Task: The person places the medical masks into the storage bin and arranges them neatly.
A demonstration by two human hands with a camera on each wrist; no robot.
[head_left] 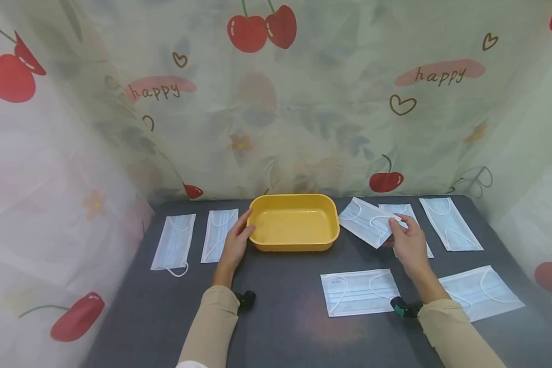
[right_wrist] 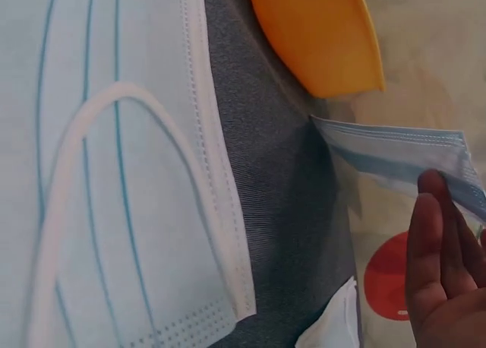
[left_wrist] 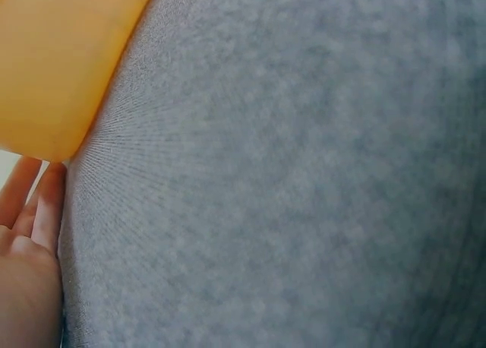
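So, yellow tray (head_left: 294,225) between hands (head_left: 233,247), mask (head_left: 364,220) in right hand (head_left: 409,245).

Forearms (head_left: 211,324) extended forward, left hand (head_left: 233,243) with fingers (left_wrist: 50,204) seemingly straight, right hand (head_left: 409,245) pinching

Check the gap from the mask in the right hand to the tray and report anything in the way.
Nothing visible is in the way. The right hand holds the mask, whose left end is right beside the tray. The left hand is at the tray's opposite side, off that path.
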